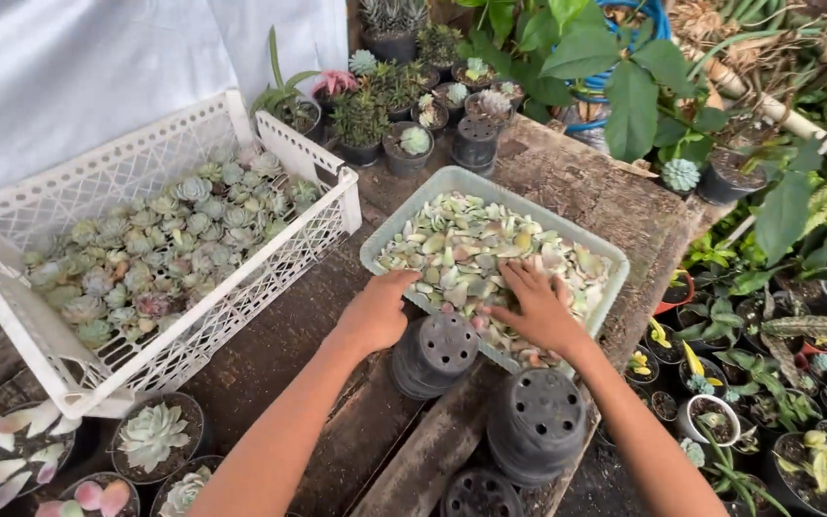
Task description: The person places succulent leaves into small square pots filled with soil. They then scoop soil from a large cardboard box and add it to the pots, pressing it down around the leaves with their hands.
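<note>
A pale green plastic tray (593, 251) sat on rough wooden planks, heaped with plump, waxy succulent leaves (471, 244). At its near edge the left hand (375, 311) curled over the rim; the right hand (538, 306) lay spread, fingers apart, on the leaves. Just below the tray stood stacked black perforated pots (437, 352).
</note>
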